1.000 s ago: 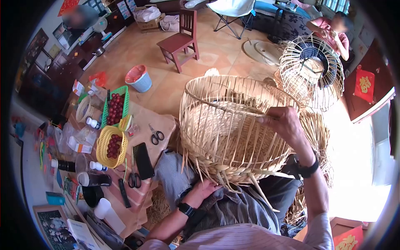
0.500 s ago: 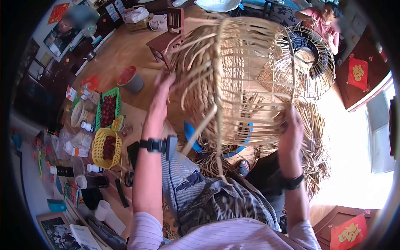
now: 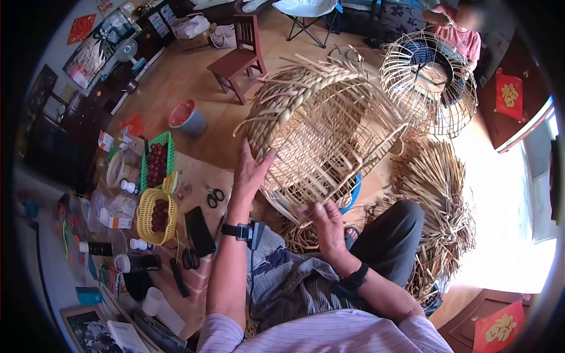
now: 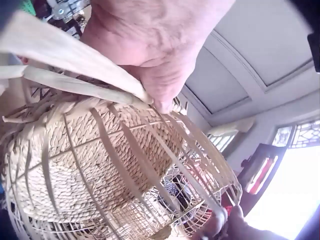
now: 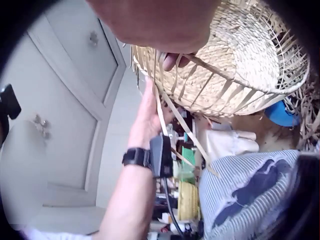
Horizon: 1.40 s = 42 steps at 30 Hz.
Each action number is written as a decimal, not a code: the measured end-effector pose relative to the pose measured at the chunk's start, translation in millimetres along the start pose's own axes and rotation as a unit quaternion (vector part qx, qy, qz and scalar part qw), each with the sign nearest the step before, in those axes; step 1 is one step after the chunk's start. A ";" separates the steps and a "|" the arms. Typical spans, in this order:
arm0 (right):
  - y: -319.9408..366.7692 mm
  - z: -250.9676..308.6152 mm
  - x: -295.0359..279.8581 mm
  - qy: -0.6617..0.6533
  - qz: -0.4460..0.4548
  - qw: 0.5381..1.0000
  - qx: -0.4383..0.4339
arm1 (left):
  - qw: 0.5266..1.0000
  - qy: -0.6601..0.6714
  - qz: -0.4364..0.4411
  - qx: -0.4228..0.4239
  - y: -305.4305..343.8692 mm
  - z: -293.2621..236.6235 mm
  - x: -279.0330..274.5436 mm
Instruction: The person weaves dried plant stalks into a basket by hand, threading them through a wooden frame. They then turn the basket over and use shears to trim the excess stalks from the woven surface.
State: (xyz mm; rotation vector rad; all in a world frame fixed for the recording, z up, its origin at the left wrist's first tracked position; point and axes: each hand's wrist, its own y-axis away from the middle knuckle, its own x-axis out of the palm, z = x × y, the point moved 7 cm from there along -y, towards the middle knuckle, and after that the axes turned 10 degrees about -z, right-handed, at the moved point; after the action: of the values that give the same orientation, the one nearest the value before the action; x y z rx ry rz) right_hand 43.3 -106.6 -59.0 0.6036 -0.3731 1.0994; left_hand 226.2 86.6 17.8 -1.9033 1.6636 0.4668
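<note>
A large woven basket (image 3: 318, 132) of pale plant strips is tilted above the lap, its mouth facing down to the right. Its wall of thin slats shows gaps, while the braided edge of its base has loose strip ends. At that edge my left hand (image 3: 252, 170) grips the basket, thumb on the near side. My right hand (image 3: 329, 230) pinches the thin rim on the lower side. In the right wrist view, fingertips (image 5: 172, 61) curl over the rim (image 5: 225, 77). The left wrist view shows the woven base (image 4: 85, 160) through the slats.
A straw bundle (image 3: 438, 206) lies by the right knee, a blue basin (image 3: 355, 197) behind the basket. Left is a table with scissors (image 3: 215, 197), a yellow basket (image 3: 145, 232) and a green basket (image 3: 169, 170) of fruit. Beyond, a person (image 3: 462, 35) sits by an open frame (image 3: 465, 88).
The basket has turned from mouth-up to on its side, then tipped mouth down to the right. My left hand rose from beneath to its braided edge; my right hand moved down toward the lap.
</note>
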 end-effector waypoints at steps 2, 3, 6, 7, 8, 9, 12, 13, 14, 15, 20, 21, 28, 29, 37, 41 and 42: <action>5.3 -12.5 2.7 0.051 0.049 0.997 -0.012 | 0.999 0.031 0.017 -0.037 5.0 16.8 -5.9; 5.0 -19.5 -1.2 0.084 0.082 0.993 0.002 | 0.998 0.027 0.027 -0.056 10.6 21.1 -10.1; 6.6 -1.2 -5.9 0.157 0.178 0.964 0.116 | 0.995 0.037 0.069 -0.069 23.2 37.2 -11.8; -2.7 3.1 -17.7 0.179 0.234 0.942 0.160 | 0.997 0.013 0.065 -0.050 29.0 39.9 -9.2; -17.7 23.7 -21.4 0.199 0.215 0.951 0.103 | 0.998 -0.012 0.061 -0.032 33.2 43.4 -6.8; -31.9 44.5 -25.5 0.221 0.192 0.955 0.046 | 0.998 0.008 0.059 -0.033 31.2 51.5 -1.4; -99.2 93.4 -24.0 0.086 0.118 0.983 0.110 | 0.998 0.003 0.045 -0.039 35.1 50.8 2.7; -114.5 118.1 -20.5 -0.028 0.145 0.982 0.116 | 0.997 0.016 0.054 -0.057 35.3 45.8 1.3; -131.2 136.3 -16.7 -0.033 0.124 0.985 0.112 | 0.997 0.025 0.059 -0.045 34.7 44.0 -1.1; -143.2 149.6 -10.0 -0.023 0.111 0.989 0.092 | 0.997 0.034 0.065 -0.031 34.5 43.4 -2.5; -183.8 174.2 10.0 -0.044 0.211 0.974 0.075 | 0.993 -0.031 0.105 -0.032 24.8 35.7 -5.9; -181.0 178.1 22.3 -0.014 0.210 0.976 0.058 | 0.994 -0.043 0.096 -0.043 19.1 37.8 -4.6; -184.8 175.1 64.6 -0.072 0.238 0.969 0.013 | 0.993 -0.022 0.101 -0.051 -56.4 56.2 -16.6; -179.0 172.3 63.9 -0.086 0.234 0.969 0.003 | 0.995 -0.024 0.086 -0.034 -67.5 59.7 -15.5; -102.4 104.5 7.0 -0.169 0.153 0.974 0.009 | 0.991 -0.075 0.034 0.110 -84.6 25.7 -15.7; -53.3 41.4 -8.9 -0.226 0.180 0.955 0.068 | 0.981 -0.125 -0.021 0.149 -64.1 56.3 -6.4; -44.3 34.7 -12.0 -0.201 0.171 0.962 0.066 | 0.975 -0.157 -0.035 0.151 -54.2 66.0 -7.2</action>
State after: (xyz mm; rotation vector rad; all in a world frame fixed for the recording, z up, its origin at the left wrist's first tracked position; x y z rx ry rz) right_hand 79.0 -150.9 -50.5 0.9094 -0.7829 1.3376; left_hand 284.9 136.7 -19.4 -1.5688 1.3695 0.4325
